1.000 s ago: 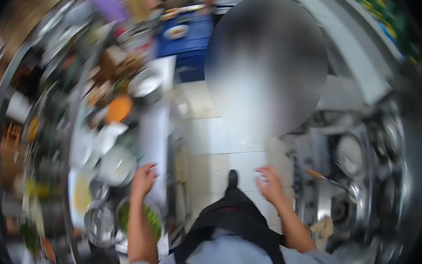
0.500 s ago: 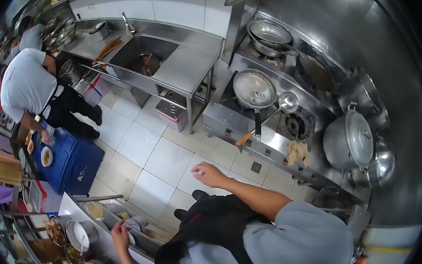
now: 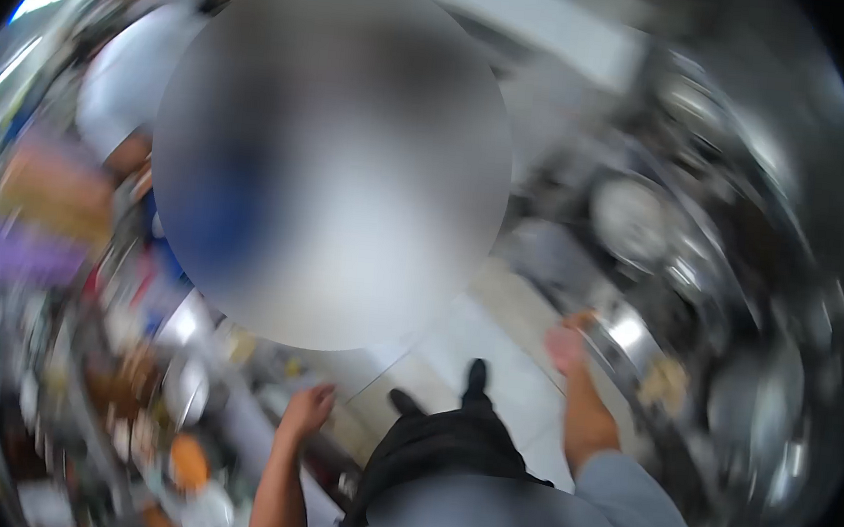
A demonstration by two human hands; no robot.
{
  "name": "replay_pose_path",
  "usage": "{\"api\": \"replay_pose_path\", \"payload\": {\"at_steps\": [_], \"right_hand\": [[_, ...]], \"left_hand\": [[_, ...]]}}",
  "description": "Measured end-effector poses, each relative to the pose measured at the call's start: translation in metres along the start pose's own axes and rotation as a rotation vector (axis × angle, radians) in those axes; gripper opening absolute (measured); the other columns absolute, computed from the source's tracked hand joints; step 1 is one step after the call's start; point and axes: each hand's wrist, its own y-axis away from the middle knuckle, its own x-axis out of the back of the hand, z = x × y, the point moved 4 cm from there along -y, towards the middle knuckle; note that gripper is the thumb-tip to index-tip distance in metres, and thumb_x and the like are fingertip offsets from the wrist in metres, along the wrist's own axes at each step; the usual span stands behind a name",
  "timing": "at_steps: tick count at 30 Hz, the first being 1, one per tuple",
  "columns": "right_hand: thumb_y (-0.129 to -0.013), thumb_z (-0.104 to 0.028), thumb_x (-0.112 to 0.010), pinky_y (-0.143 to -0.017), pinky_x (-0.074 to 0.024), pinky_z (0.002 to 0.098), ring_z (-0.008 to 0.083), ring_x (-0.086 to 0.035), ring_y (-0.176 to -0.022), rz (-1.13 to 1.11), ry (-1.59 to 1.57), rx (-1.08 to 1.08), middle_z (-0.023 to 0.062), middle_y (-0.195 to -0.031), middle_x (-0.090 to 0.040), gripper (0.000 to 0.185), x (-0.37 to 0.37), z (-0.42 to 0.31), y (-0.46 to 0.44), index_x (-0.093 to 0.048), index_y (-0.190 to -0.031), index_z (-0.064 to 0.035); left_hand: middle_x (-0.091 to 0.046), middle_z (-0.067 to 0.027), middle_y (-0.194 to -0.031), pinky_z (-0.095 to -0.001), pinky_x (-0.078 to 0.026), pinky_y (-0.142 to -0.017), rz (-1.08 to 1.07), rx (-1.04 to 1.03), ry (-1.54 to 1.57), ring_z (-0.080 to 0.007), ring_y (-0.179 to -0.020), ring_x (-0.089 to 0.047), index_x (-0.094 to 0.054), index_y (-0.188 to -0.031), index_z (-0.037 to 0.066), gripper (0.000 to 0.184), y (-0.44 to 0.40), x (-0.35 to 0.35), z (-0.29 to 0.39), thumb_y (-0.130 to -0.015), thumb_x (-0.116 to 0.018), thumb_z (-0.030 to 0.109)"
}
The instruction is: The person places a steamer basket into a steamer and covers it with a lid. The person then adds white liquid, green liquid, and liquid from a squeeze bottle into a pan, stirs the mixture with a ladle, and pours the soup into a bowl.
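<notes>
Nearest, the wearer's soft grey shirt meets dark cloth over the legs, and two black shoes stand on smooth pale floor tiles. The left hand hangs beside the straight white edge of the table, its fingers too smeared to tell whether apart or together. The right hand, over the floor in front of the body half a second ago, is now out at the front edge of the shiny metal stove; blur hides whether its fingers touch or clamp anything. Open tile lies between table and stove. A crumpled tan cloth sits on the stove's front, with the round, pale-bottomed pan beyond the right hand. Farther off, a co-worker's white shirt bulges at upper left.
</notes>
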Motion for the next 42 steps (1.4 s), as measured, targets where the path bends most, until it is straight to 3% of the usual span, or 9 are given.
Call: {"api": "replay_pose_path", "payload": {"at_steps": [2, 3, 7, 11, 18, 23, 30, 34, 42], "right_hand": [[-0.103, -0.047, -0.057, -0.091, -0.0547, 0.0481, 0.0255, -0.063, -0.105, 0.306, 0.219, -0.217, 0.0033, -0.111, -0.063, 0.027, -0.059, -0.008, 0.045, -0.064, -0.114, -0.0228], [-0.099, -0.051, -0.059, -0.102, -0.0495, 0.0575, 0.0308, -0.058, -0.121, 0.158, 0.289, -0.392, 0.0070, -0.131, -0.059, 0.040, -0.032, 0.006, 0.040, -0.060, -0.129, -0.0256], [-0.094, -0.046, -0.067, -0.087, -0.0549, 0.0481, 0.0292, -0.066, -0.098, -0.029, 1.280, -0.812, 0.0104, -0.120, -0.067, 0.051, -0.065, 0.093, 0.058, -0.061, -0.136, -0.0191], [-0.094, -0.029, -0.076, -0.092, -0.0548, 0.0360, 0.0212, -0.067, -0.107, -0.854, 1.685, -0.240, 0.0139, -0.120, -0.070, 0.045, -0.229, 0.233, 0.081, -0.066, -0.124, 0.0024], [-0.096, -0.046, -0.068, -0.117, -0.0398, 0.0484, 0.0445, -0.043, -0.143, -1.643, 1.628, 0.260, 0.0279, -0.154, -0.043, 0.061, -0.522, 0.475, 0.218, -0.057, -0.146, -0.0140], [-0.094, -0.050, -0.071, -0.117, -0.0399, 0.0511, 0.0504, -0.041, -0.144, -1.555, 1.727, 0.309, 0.0314, -0.164, -0.023, 0.064, -0.583, 0.570, 0.253, -0.055, -0.147, -0.0175], [-0.091, -0.054, -0.074, -0.111, -0.0441, 0.0529, 0.0534, -0.045, -0.139, -1.600, 1.769, 0.302, 0.0321, -0.164, -0.023, 0.051, -0.585, 0.616, 0.252, -0.061, -0.112, -0.0089], [-0.089, -0.055, -0.075, -0.109, -0.0469, 0.0523, 0.0538, -0.053, -0.130, -1.644, 1.645, 0.393, 0.0336, -0.164, -0.020, 0.054, -0.584, 0.619, 0.249, -0.060, -0.114, -0.0096], [-0.085, -0.044, -0.084, -0.102, -0.0497, 0.0502, 0.0469, -0.055, -0.124, -1.592, 1.720, 0.309, 0.0273, -0.141, -0.045, 0.048, -0.579, 0.630, 0.241, -0.062, -0.103, -0.0054]], "left_hand": [[-0.074, -0.0213, -0.108, -0.0490, -0.055, -0.091, 0.123, 0.143, -0.132, -0.0416, -0.101, -0.070, -0.073, -0.124, 0.014, 0.037, 0.034, 0.035, -0.014, -0.094, -0.058, 0.028], [-0.074, -0.0215, -0.106, -0.0501, -0.056, -0.088, 0.281, 0.232, -0.117, -0.0434, -0.099, -0.070, -0.074, -0.120, 0.013, 0.035, 0.056, 0.056, -0.030, -0.094, -0.058, 0.028], [-0.075, -0.0206, -0.098, -0.0532, -0.057, -0.084, 0.711, 0.578, -0.247, -0.0425, -0.093, -0.071, -0.079, -0.105, 0.014, 0.027, 0.136, 0.153, -0.103, -0.093, -0.058, 0.026], [-0.076, -0.0170, -0.093, -0.0540, -0.056, -0.078, 0.806, 0.671, -0.541, -0.0420, -0.091, -0.071, -0.079, -0.094, 0.012, 0.022, 0.158, 0.208, -0.199, -0.092, -0.065, 0.029], [-0.076, -0.0163, -0.090, -0.0517, -0.057, -0.077, 0.487, 0.467, -0.633, -0.0370, -0.089, -0.072, -0.079, -0.096, 0.012, 0.024, 0.083, 0.196, -0.290, -0.089, -0.070, 0.034], [-0.077, -0.0161, -0.089, -0.0483, -0.059, -0.076, 0.462, 0.511, -0.527, -0.0350, -0.086, -0.076, -0.079, -0.091, 0.010, 0.020, 0.081, 0.219, -0.264, -0.090, -0.065, 0.025], [-0.078, -0.0132, -0.088, -0.0408, -0.060, -0.071, 0.563, 0.571, -0.615, -0.0295, -0.082, -0.077, -0.080, -0.085, 0.012, 0.023, 0.094, 0.257, -0.250, -0.092, -0.058, 0.014], [-0.079, -0.0134, -0.093, -0.0402, -0.061, -0.073, 0.450, 0.607, -0.609, -0.0285, -0.086, -0.078, -0.082, -0.090, 0.011, 0.023, 0.087, 0.255, -0.275, -0.092, -0.059, 0.015], [-0.078, -0.0178, -0.105, -0.0457, -0.062, -0.082, 0.251, 0.595, -0.369, -0.0330, -0.096, -0.077, -0.081, -0.099, 0.005, 0.025, 0.109, 0.265, -0.283, -0.084, -0.064, 0.016]]}}
